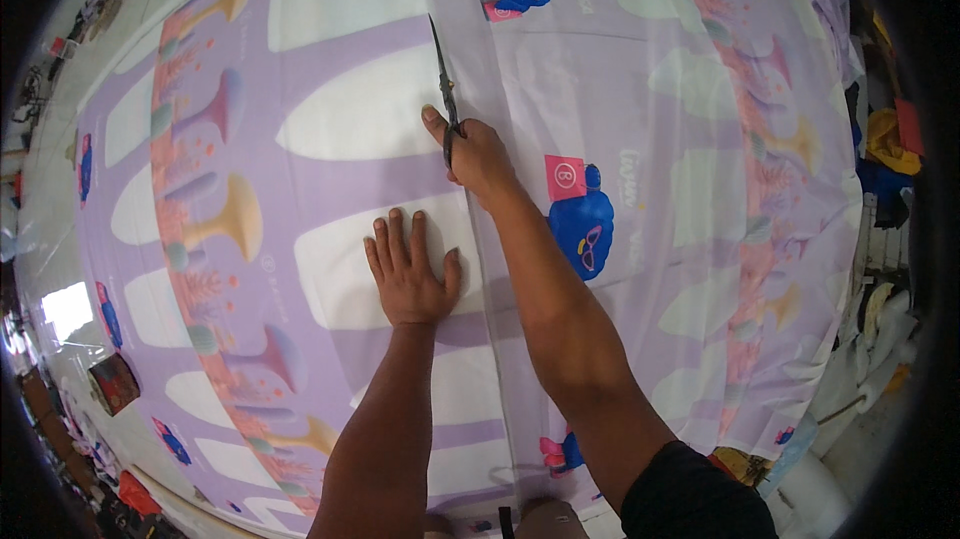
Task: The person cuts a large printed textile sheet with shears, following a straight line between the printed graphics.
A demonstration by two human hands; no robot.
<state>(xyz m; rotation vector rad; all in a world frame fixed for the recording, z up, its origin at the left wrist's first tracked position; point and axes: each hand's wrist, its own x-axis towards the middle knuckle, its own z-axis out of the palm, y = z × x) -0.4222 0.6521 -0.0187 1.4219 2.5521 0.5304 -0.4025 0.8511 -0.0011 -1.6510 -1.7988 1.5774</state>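
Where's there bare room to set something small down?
Open printed fabric lies left of the left hand and right of the right forearm. It's tight around the right hand and scissors, cluttered by the yellow cloth past the fabric's right edge.

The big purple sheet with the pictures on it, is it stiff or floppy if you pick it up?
Probably floppy: the purple sheet shows soft wrinkles and a wavy edge on the right. It may be light for its size, because it looks thin. It might bunch up if pushed, though the left hand lies flat on it.
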